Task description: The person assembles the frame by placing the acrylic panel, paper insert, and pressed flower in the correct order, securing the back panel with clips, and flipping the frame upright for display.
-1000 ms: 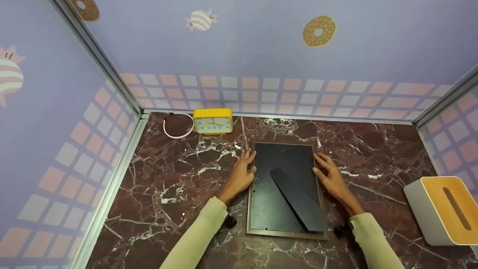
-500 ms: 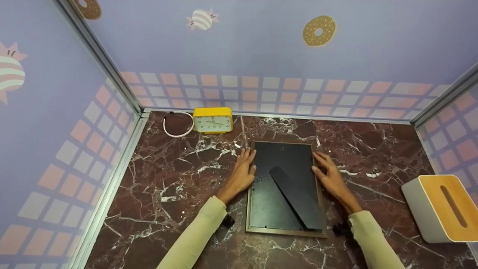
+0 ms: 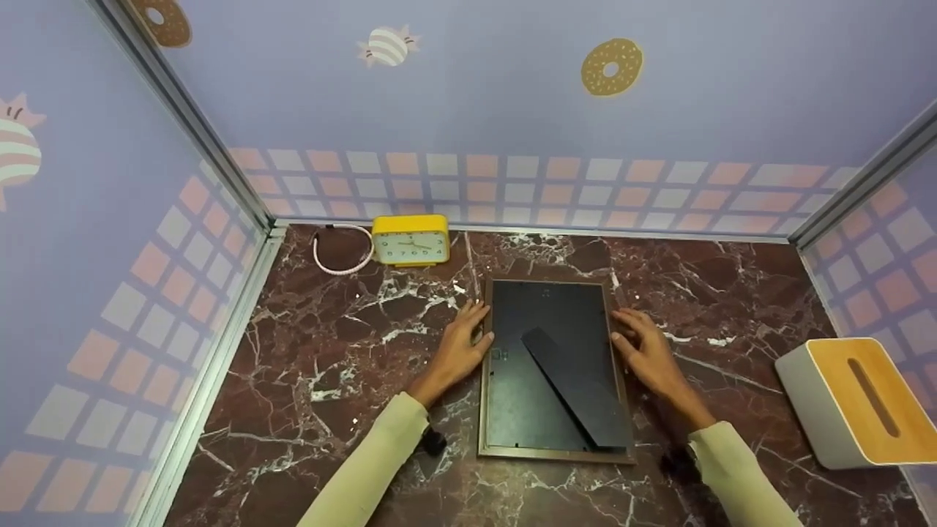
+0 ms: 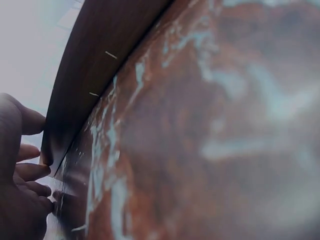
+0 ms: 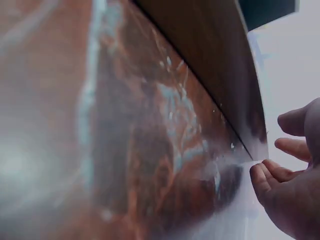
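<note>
A picture frame [image 3: 549, 395] lies face down on the marbled tabletop, its black back up and its stand leg [image 3: 575, 391] slanting across it. Beside its left edge is my left hand [image 3: 457, 348], fingers relaxed; in the left wrist view the fingertips [image 4: 42, 170] are at the frame's side [image 4: 100, 60], touching or almost touching it. Off the right edge, my right hand [image 3: 650, 359] has loosely bent fingers with nothing in them. A small gap separates these fingertips [image 5: 285, 120] from the frame's side [image 5: 220, 60] in the right wrist view.
A yellow alarm clock [image 3: 411, 241] stands at the back, next to a white braided loop [image 3: 344, 272] on its left. On the right is a white tissue box [image 3: 820, 410] with a wooden lid. Patterned walls [image 3: 468, 88] enclose the tabletop [image 3: 351, 373] at the back and sides.
Both hands have eased slightly outward from the frame's edges, the left to the left and the right a little away. The frame stays where it lay; the head view has shifted slightly.
</note>
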Motion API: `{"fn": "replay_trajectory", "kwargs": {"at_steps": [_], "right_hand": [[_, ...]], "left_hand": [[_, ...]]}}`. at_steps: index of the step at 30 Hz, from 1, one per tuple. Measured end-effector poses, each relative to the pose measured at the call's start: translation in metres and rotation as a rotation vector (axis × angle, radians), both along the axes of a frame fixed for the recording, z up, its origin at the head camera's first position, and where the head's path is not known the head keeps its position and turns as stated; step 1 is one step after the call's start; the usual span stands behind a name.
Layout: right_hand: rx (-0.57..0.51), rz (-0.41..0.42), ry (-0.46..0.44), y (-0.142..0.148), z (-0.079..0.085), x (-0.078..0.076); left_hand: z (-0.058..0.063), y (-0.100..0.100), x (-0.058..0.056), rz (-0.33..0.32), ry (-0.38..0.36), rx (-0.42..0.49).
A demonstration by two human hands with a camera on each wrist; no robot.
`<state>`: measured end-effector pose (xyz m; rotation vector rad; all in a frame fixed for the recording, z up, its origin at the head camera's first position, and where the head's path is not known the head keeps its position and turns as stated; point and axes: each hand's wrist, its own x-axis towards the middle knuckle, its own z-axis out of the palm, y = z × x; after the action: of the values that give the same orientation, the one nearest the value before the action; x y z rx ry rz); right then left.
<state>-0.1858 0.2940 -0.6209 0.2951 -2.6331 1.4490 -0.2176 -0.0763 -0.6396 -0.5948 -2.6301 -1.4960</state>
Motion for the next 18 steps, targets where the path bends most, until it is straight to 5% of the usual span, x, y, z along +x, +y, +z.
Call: {"fn": "replay_trajectory", "kwargs": {"at_steps": [7,10,18], "right_hand": [[0.167,-0.012,0.059,-0.013,0.015,0.022],[0.207,-0.027,0.048,-0.019,0.025,0.031],[0.264,0.021,0.05,-0.037,0.047,0.05]], "left_hand": [[-0.016,-0.005,-0.007,0.079,0.09,-0.019],[-0.011,-0.006,-0.006,0.066,0.11,-0.017],[0.005,-0.007,0.0,0.028,-0.003,-0.083]]}}
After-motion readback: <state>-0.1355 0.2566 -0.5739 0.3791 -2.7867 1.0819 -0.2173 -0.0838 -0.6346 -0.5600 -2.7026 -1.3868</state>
